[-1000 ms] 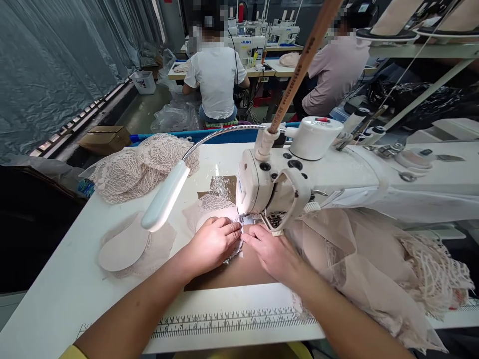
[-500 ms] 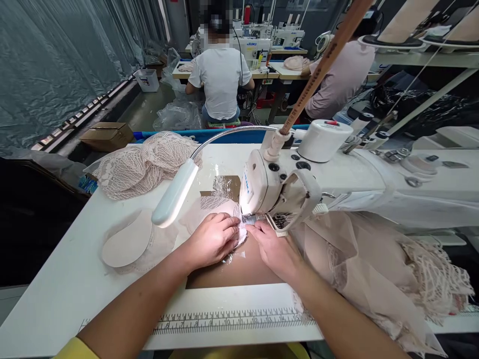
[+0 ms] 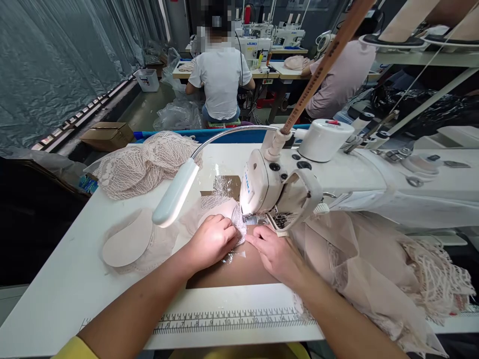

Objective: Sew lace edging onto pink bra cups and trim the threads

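My left hand (image 3: pixel 215 238) is closed, with bent fingers gripping a pale pink lace piece (image 3: pixel 238 219). The lace lies over a smooth beige cup, its edge by the needle area of the white sewing machine (image 3: pixel 262 182). My right hand (image 3: pixel 275 249) rests on the brown machine bed (image 3: pixel 239 271) just right of the lace. One digit stretches left to touch or nearly touch the lace edge; the others are bent and apart from it. The lamp and machine head partly hide the fabric and needle.
A lamp (image 3: pixel 175 194) on a bent neck hangs left of the machine head. Another beige cup (image 3: pixel 129 242) lies at left, before a lace pile (image 3: pixel 145 162). Sheer fabric (image 3: pixel 355 264) is heaped at right. A ruler strip (image 3: pixel 232 320) runs along the front. Two people sit ahead.
My left fingers have curled in and drawn back slightly, baring more of the lace and cup. My right hand has shifted slightly toward me, its outstretched digit lower along the lace edge.
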{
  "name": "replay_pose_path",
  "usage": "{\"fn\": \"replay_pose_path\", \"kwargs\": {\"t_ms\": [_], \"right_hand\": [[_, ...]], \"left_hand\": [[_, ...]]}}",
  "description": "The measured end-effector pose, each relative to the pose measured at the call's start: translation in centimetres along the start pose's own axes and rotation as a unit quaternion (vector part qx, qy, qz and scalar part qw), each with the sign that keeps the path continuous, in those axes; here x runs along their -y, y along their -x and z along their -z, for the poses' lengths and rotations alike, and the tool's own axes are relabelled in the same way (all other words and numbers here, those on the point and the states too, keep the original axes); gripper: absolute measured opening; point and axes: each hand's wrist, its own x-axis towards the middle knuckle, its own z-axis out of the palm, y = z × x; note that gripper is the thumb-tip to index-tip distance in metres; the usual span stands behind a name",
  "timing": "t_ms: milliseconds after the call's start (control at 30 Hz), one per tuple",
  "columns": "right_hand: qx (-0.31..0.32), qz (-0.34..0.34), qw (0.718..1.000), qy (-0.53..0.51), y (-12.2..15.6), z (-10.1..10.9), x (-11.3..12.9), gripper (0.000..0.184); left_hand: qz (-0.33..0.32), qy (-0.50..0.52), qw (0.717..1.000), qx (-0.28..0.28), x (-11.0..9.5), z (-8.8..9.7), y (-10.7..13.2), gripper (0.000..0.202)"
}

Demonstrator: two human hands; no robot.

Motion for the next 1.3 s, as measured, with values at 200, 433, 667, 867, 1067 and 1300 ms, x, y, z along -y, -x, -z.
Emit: {"fn": "replay_pose_path", "kwargs": {"t_ms": [200, 433, 667, 867, 1067, 1300], "right_hand": [[0.002, 0.002, 1.0, -0.01, 0.1, -0.1, -0.1, 0.036], [-0.007, -0.018, 1.0, -0.013, 0.2, -0.2, 0.0, 0.033], [-0.011, -0.028, 0.999, -0.017, 0.3, -0.2, -0.1, 0.033], [-0.018, -0.039, 0.999, -0.017, 0.2, 0.0, -0.1, 0.035], [-0.02, -0.064, 0.998, -0.015, 0.0, 0.1, -0.1, 0.036], [0.002, -0.077, 0.997, 0.002, -0.6, -0.1, 0.6, 0.036]], "left_hand": [[0.049, -0.003, 0.999, 0.005, -0.3, -0.1, -0.1, 0.03], [0.045, -0.004, 0.999, 0.0, -0.4, -0.3, -0.1, 0.029], [0.03, -0.008, 0.999, -0.008, -0.1, -0.6, 0.0, 0.032], [0.015, -0.03, 0.999, 0.016, -0.5, 0.1, 0.0, 0.031], [-0.048, -0.042, 0.998, 0.025, -0.2, -0.5, 0.3, 0.025], [-0.077, -0.11, 0.99, 0.034, -0.7, -1.2, 0.3, 0.025]]}}
